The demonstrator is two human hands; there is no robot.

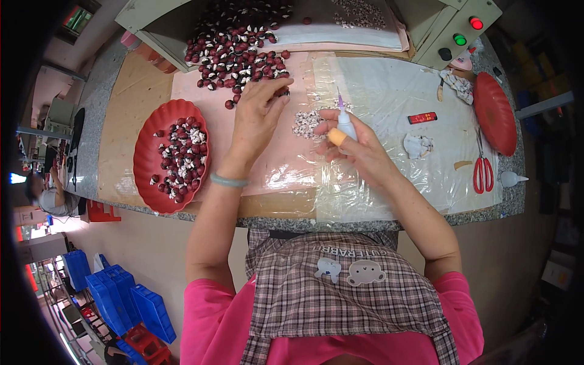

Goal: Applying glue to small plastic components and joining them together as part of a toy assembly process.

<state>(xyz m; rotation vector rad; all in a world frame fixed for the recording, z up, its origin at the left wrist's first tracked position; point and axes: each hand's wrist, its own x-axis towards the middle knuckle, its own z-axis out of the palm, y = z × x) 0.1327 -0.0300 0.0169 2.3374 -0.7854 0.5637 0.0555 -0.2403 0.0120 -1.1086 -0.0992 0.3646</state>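
Gripping white bottle [346,126], right hand [365,152] half-curled.

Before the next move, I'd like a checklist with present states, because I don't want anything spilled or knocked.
1. Bottle held in the right hand, tip pointing up: ok.
2. Finger cover on the right hand: ok.
3. Left hand gripping one of the balls: cannot tell; its fingertips are at the pile's edge.
4. Scissors away from both hands: ok.
5. Dish clear of the bottle: ok.
6. Bottle's fill level: cannot tell.
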